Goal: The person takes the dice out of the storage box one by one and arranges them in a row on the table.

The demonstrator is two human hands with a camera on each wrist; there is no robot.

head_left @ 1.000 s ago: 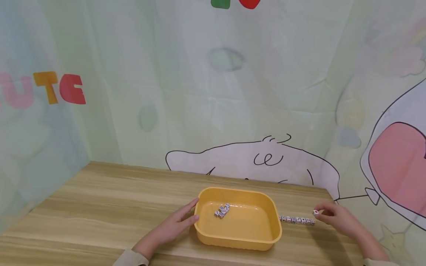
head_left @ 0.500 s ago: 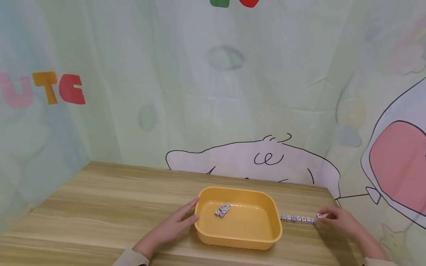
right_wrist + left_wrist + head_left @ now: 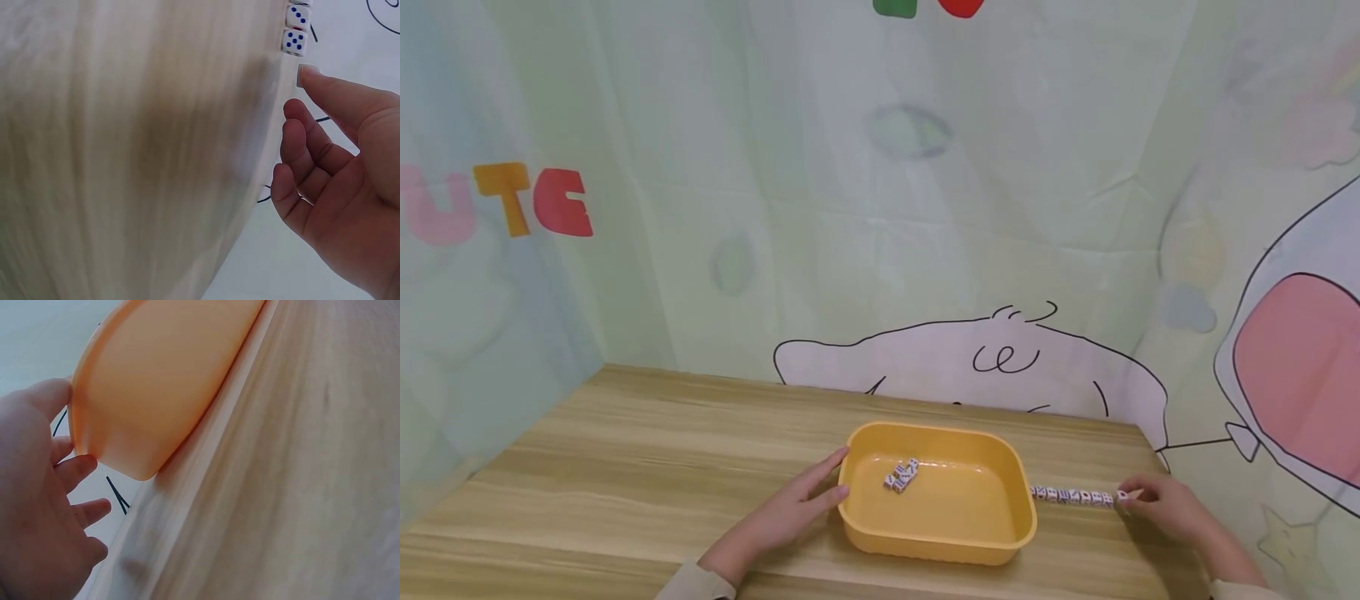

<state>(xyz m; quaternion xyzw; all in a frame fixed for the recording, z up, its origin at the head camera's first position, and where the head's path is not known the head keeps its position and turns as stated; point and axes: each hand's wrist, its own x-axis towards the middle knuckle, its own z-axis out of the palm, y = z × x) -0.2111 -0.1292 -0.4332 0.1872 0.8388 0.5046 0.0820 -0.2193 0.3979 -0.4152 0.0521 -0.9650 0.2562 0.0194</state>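
R hand (image 3: 1167,505) lower vs. before, its die (image 3: 1122,496) now down at R end of dice row (image 3: 1074,497)

A pink U (image 3: 441,232), orange T (image 3: 512,204) and red C or E (image 3: 552,204) mark the printed curtain (image 3: 685,125) at left; cropped green and red shapes at top stay unreadable. In the right-wrist view's upper right, one die (image 3: 298,17) shows three blue pips, the die below (image 3: 294,42) five

Yellow-orange rounded rectangular plastic tray (image 3: 958,510): smooth walls, glossy floor with bright highlights. White cube dice with coloured pips (image 3: 294,42): plastic in appearance, smooth-faced. Light-brown wood-grain tabletop (image 3: 625,454): streaked, smooth, low sheen (solid wood or laminate, cannot tell). Pale-green printed backdrop (image 3: 820,258): thin sheeting, creased, faintly shiny. Beige sleeve (image 3: 698,585): matt cloth.
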